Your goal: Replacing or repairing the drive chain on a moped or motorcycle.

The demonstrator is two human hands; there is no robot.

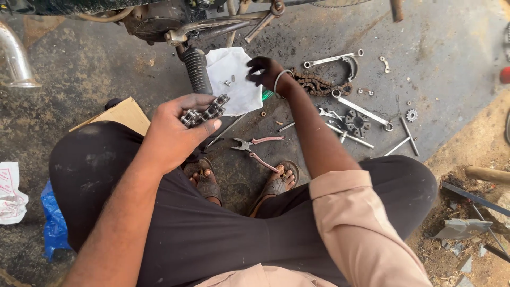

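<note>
While the left hand (178, 125) grips a folded length of chain (204, 110) near the middle, the right hand (264, 72) reaches farther out, fingers loosely curled, touching a white sheet (229, 74) holding small metal parts. A white printed bag (10, 192) and a blue bag (53, 223) lie at near left. Red-handled pliers (255, 146) lie near the sandalled feet, with spanners (361, 109) to the right.

Roadside motorcycle repair spot: oily concrete floor (451, 32), scattered spanners (332, 59), pliers (257, 149), sprocket (411, 115), bike footpeg (196, 69)
</note>
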